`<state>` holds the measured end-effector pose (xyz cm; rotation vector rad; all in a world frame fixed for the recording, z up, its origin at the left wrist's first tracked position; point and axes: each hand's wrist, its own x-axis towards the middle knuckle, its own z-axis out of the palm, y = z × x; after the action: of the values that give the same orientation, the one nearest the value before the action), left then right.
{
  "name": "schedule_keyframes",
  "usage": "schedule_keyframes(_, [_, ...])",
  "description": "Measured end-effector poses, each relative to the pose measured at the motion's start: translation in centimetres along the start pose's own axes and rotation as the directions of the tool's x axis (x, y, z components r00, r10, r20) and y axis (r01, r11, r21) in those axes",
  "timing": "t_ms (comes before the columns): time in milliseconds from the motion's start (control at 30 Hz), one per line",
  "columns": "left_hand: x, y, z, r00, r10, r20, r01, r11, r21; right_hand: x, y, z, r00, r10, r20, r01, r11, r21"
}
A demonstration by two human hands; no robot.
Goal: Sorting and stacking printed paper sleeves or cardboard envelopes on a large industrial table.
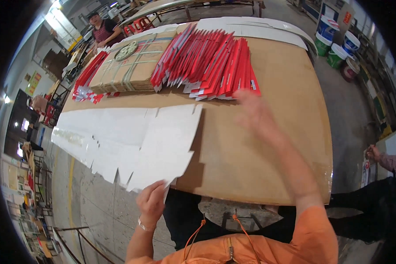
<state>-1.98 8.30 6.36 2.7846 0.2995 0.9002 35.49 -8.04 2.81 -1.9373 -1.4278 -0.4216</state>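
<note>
White, flat cardboard sheet with slotted edges [127,141] lies at the left of the brown cardboard-covered table [237,163], long axis running left-right. Left hand [150,204] pinches its near right corner. Blurred right hand [256,115], grip indeterminable, is beside red-and-white card pieces [202,57].

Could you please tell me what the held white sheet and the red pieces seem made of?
White sheet: probably cardboard, mostly matte; it lies broad and flat with slots cut into its edges. Red pieces: perhaps printed card; thin, flat, with white ends, finish uncertain.
</note>
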Motion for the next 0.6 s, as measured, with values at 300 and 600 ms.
schedule_keyframes(300, [1.4,8.1,3.5,0.852,0.279,0.444,-0.151,0.942,-0.301,-17.3,-12.5,-7.8,0.954,0.22,0.203,-0.264,0.939,0.22])
schedule_keyframes(600, [-0.2,5.3,11.7,0.851,0.316,0.419,-0.027,0.824,-0.566,-28.0,-10.8,-20.6,0.695,0.685,0.219,-0.702,0.578,0.416])
